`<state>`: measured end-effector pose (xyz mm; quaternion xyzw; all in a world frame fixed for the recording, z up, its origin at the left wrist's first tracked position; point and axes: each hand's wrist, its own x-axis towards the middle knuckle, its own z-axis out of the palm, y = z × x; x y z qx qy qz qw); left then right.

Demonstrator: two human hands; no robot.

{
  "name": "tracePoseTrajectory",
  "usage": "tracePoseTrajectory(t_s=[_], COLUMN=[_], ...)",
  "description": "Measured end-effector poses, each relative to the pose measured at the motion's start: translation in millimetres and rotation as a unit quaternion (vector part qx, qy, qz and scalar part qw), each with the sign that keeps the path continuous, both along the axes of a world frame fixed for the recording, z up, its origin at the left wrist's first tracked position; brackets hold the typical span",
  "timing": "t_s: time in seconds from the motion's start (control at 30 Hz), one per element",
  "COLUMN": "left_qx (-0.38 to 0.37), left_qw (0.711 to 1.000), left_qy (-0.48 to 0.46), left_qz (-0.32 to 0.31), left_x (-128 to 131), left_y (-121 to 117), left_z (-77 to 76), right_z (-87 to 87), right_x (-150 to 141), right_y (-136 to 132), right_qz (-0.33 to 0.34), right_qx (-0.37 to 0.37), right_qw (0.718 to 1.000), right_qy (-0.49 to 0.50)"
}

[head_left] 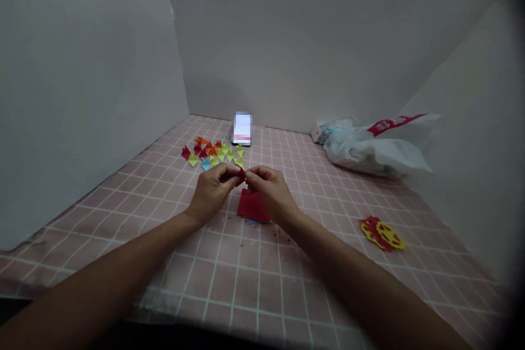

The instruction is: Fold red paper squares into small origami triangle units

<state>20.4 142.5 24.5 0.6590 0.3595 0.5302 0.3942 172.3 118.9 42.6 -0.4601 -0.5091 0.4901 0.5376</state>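
Between my two hands, above the tabletop, is a small folded piece of red paper (240, 178). My left hand (214, 186) pinches it from the left, thumb and forefinger closed on it. From the other side, the fingertips of my right hand (270, 186) are closed at its right edge. Below them lies a stack of square red paper (251, 206), partly covered by my right hand, with a bit of purple showing under its near edge. Beyond my left hand sit several small folded paper pieces (221, 154) in red, orange, yellow-green and blue.
A phone with a lit, blurred screen (242, 128) stands near the back wall. At the back right lie a white plastic bag (361, 150) and a small box (316, 133). Red and yellow cut-out shapes (383, 234) lie at right on the pink checked tabletop (229, 284). Walls enclose three sides.
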Motion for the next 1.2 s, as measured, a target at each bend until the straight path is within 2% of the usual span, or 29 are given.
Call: tracePoseTrajectory(t_s=[0.13,0.3,0.5,0.77,0.87,1.1,1.2], left_qx=[0.027,0.0,-0.044,-0.053,-0.055,-0.024,-0.004], left_qw=[0.999,1.0,0.999,0.998,0.998,0.99,0.981], left_qy=[0.019,0.017,-0.001,0.019,0.035,0.138,0.185], left_qz=[0.013,0.01,-0.019,-0.029,-0.016,0.026,0.063], left_x=[-0.5,-0.3,-0.4,-3.9,-5.5,-8.6,-11.5], left_y=[1.1,1.6,3.5,8.4,10.5,15.0,18.3], left_z=[-0.5,-1.5,-1.5,-6.8,-5.7,-3.7,-4.7], right_z=[-1.8,-1.3,1.8,-1.5,-4.0,-8.4,-10.1], right_x=[0.4,1.5,5.0,7.3,8.4,14.5,16.9], right_y=[1.8,3.4,5.0,9.6,11.1,14.7,17.5], right_qz=[0.031,0.046,0.035,0.024,0.013,-0.024,-0.042], right_qx=[-0.082,-0.128,-0.123,-0.112,-0.104,-0.082,-0.071], right_qw=[0.99,0.98,0.984,0.988,0.99,0.996,0.996], right_qy=[0.111,0.148,0.121,0.104,0.094,0.04,0.024])
